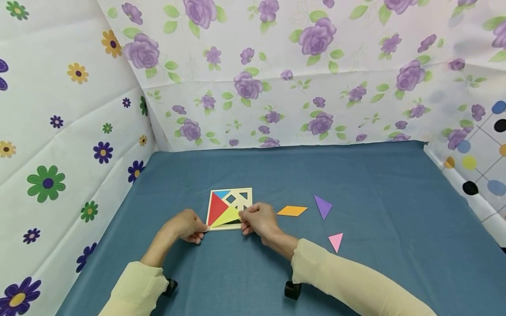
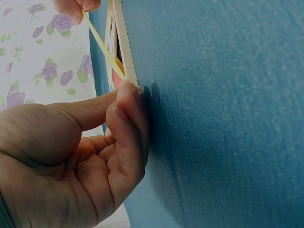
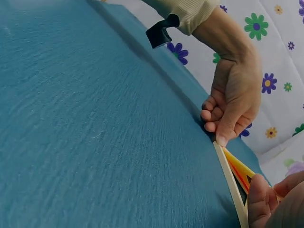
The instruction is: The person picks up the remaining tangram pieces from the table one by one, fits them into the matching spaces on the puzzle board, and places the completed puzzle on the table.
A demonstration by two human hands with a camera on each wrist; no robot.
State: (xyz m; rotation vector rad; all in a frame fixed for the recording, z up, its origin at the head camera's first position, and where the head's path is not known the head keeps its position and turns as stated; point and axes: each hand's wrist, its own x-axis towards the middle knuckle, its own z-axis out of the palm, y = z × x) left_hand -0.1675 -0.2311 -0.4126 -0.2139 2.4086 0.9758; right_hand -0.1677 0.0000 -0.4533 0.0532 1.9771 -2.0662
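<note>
Evidently I'm partway through: the red triangle (image 1: 215,208) and blue piece (image 1: 221,193) lie inside the wooden frame (image 1: 250,198) on the counter (image 1: 237,272), while the yellow triangle (image 1: 227,216) tilts there, its right end raised. My left hand (image 1: 186,224) pinches the frame's near left corner; my right hand (image 1: 261,221) pinches that raised end. Three remain outside, to the right: the orange parallelogram (image 1: 292,211), purple triangle (image 1: 323,206) and pink triangle (image 1: 336,241).

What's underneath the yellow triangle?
Between the yellow triangle and the near rim of the wooden tray, a dark gap shows. The triangle, tilted up in the right hand, covers whatever else lies beneath.
</note>
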